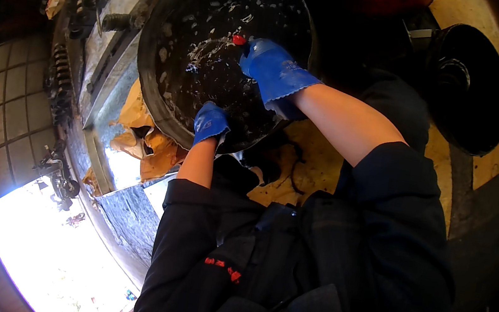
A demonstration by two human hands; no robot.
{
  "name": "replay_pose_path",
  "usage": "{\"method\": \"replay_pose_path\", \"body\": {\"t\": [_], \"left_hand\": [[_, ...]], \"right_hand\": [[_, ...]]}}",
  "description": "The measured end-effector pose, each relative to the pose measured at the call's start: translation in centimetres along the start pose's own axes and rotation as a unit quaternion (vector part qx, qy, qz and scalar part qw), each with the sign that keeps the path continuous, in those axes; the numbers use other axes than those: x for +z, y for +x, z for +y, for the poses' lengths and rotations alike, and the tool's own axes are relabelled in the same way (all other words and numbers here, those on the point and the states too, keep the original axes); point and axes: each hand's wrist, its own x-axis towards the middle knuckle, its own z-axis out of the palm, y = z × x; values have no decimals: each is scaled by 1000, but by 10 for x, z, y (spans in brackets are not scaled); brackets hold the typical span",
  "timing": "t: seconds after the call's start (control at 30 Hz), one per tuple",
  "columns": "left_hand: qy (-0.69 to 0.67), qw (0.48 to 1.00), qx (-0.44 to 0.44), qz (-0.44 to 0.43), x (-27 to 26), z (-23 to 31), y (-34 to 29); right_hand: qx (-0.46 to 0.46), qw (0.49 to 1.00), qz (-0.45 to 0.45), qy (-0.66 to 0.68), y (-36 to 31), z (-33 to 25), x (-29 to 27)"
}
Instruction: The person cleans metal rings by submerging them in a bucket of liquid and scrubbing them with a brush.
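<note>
My two hands wear blue: the left hand is at the near rim of one round black tub, its grip hidden, so I cannot tell. Farther in, my right hand touches one small red object, grip unclear; one round black dish sits well to the right.

Grey gridded panels at left; white glare below them; yellowish floor patches at right

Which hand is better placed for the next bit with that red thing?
Probably the right hand: it's at the red thing, while the left hand is by the near rim of the black basin.
</note>
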Motion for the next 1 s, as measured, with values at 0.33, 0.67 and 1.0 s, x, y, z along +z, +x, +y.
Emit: {"method": "replay_pose_path", "body": {"t": [0.33, 0.67, 1.0], "left_hand": [[-453, 890, 10, -57, 16, -109, 64], [-703, 703, 98, 45, 4, -145, 42], [-812, 573, 93, 63, -15, -61, 11]], "right_hand": [[-80, 996, -12, -37, 14, 10, 9], [-94, 778, -137, 606, -54, -120, -9], [-34, 814, 46, 578, -9, -47, 26]]}}
